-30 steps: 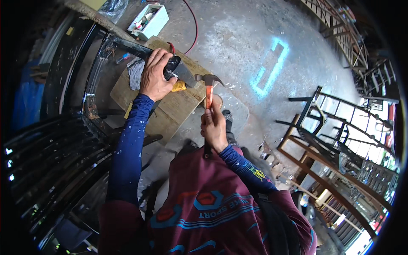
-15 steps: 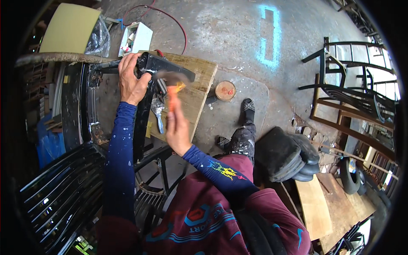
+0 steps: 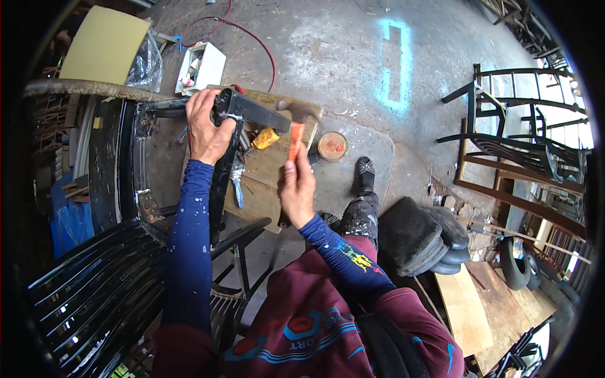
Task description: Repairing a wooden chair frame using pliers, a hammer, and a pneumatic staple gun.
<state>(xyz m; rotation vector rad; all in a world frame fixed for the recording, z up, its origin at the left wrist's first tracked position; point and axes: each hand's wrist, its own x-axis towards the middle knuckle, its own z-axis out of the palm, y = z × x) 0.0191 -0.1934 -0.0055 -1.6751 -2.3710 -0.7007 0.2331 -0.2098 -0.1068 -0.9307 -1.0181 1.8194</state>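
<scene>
My left hand (image 3: 206,125) grips the top of a black metal chair frame (image 3: 224,170) at its corner joint. My right hand (image 3: 297,186) is closed around the orange handle of a hammer (image 3: 296,126). The hammer's dark head is at the end of the black bar that sticks out from the joint. Below the frame lies a wooden board (image 3: 268,173) with a yellow object (image 3: 265,138) and a blue-handled brush (image 3: 238,189) on it.
A small round tin (image 3: 332,145) stands on the concrete floor beside the board. A white box (image 3: 200,67) and a red cable (image 3: 252,38) lie farther off. Black slatted chairs (image 3: 94,296) are at my left, metal frames (image 3: 510,138) at the right, stacked dark cushions (image 3: 419,236) by my leg.
My view has tilted and shifted. The hammer in my right hand has come up to the end of the black bar. My left hand keeps its grip on the frame.
</scene>
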